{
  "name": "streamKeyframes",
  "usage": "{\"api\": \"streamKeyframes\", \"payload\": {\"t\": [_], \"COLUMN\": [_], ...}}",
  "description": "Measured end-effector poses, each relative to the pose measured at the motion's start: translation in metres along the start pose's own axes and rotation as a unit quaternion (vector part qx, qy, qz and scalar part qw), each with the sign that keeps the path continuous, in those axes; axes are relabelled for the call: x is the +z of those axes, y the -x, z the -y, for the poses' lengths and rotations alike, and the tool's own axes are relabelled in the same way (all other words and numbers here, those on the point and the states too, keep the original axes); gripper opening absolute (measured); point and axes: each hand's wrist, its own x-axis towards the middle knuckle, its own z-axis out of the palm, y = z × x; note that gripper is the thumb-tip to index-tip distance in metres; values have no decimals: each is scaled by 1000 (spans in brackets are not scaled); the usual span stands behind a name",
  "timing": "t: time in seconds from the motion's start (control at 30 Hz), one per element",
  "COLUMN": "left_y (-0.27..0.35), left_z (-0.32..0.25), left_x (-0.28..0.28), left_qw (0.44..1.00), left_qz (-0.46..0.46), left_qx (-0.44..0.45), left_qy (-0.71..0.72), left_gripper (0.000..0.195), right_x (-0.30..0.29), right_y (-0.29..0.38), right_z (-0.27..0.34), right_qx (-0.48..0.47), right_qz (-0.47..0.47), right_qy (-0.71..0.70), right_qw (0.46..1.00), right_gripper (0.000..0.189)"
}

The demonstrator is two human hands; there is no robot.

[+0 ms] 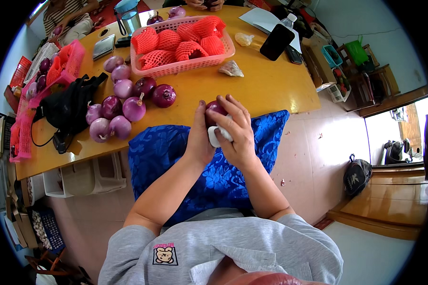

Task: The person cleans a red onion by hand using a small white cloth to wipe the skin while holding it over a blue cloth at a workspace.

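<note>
Above the blue patterned cloth (217, 174) on the lap, a red onion (215, 111) is held between both hands. My left hand (199, 137) grips it from its left side. My right hand (237, 135) lies over its right side and presses a white cloth (219, 135) against it. Part of the onion is hidden by the fingers. Several loose red onions (134, 109) lie in a group on the wooden table, left of my hands. Beyond them stands a pink plastic basket (185, 67) with several red foam net sleeves (168, 40) in it.
A black bag (66, 103) lies at the table's left, near pink baskets (21, 128). A smartphone (277, 42), small plastic wrappings (231, 68) and a water bottle (130, 21) are on the table (263, 92). Across it, another person's hands (205, 4) hold something dark; someone sits at upper left.
</note>
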Motion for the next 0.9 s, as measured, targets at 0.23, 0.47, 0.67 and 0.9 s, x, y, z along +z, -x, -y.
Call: {"api": "streamKeyframes", "payload": {"t": [0.23,0.47,0.67,0.9], "left_y": [-1,17,8,4], "left_z": [2,0,-6,-7], "left_x": [-4,15,2,6], "left_qw": [983,984,997,999], "left_qz": [-14,16,-27,14], "left_qx": [29,1,-51,-5], "left_qy": [-179,-179,-57,-39], "left_gripper": [39,36,47,49], "right_x": [-14,-14,3,-21], "right_y": [-23,-16,12,1], "right_z": [0,-39,-37,-33], "right_qx": [178,361,349,235], "right_qz": [30,29,-100,-178], "right_qy": [-164,-571,-655,-471], "right_qw": [970,737,663,831], "right_gripper": [26,41,48,43]}}
